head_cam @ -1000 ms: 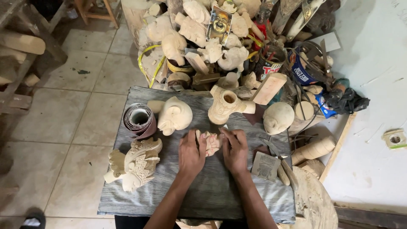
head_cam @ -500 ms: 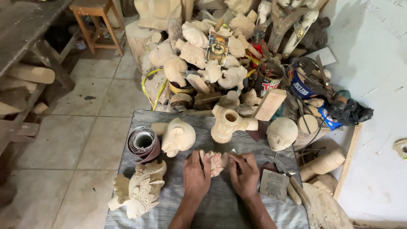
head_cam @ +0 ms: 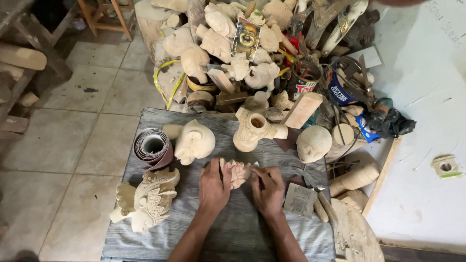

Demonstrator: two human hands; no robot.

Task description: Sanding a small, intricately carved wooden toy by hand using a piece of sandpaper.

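Head view, looking down on grey weathered wooden tabletop (head_cam: 272, 233). Small pale carved wooden piece (head_cam: 239, 172) lies on the tabletop at centre, between both hands. Left hand (head_cam: 215, 187): palm down, fingers closed against the left side of the small carved piece, holding it in place. Right hand (head_cam: 267, 190): fingers curled, tips touching the right edge of the piece; whether they pinch a tool there, cannot tell.

Around the work:
- Rolled strip of brown sandpaper (head_cam: 153, 146), standing on end, left rear of the tabletop.
- Rounded pale wooden head carving (head_cam: 195, 141), just beside the roll.
- Ornate pale wooden crested figure (head_cam: 145, 198), lying on its side at the left front edge.
- Hollow pale wooden carving with round opening (head_cam: 254, 129), rear centre.
- Smooth round pale wooden mask (head_cam: 313, 143), right rear.
- Small grey square carved block (head_cam: 301, 200), just right of the right hand.
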